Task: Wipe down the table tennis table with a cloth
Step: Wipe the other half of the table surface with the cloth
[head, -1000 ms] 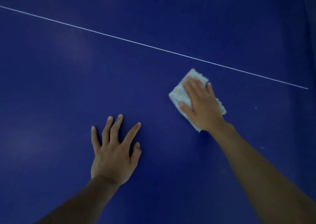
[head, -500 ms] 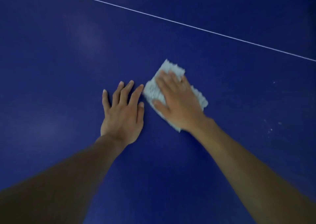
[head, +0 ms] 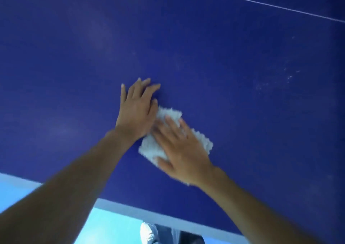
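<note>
The dark blue table tennis table [head: 242, 98] fills most of the head view. A folded white cloth [head: 151, 148] lies flat on it near the middle. My right hand [head: 183, 150] presses down on the cloth with straight fingers, covering its centre. My left hand [head: 136, 109] rests flat on the bare table surface just left of the cloth, fingers spread, its edge touching the cloth's upper corner.
A thin white line [head: 261, 3] crosses the table at the top right. Faint dust specks [head: 287, 77] show on the right. The table's near edge [head: 168, 215] runs along the bottom, with light blue floor [head: 112, 228] and a shoe [head: 148, 233] below it.
My right hand slid the cloth toward me and to the left, close to the left hand. The view has shifted back, so the table's near edge and the floor now show.
</note>
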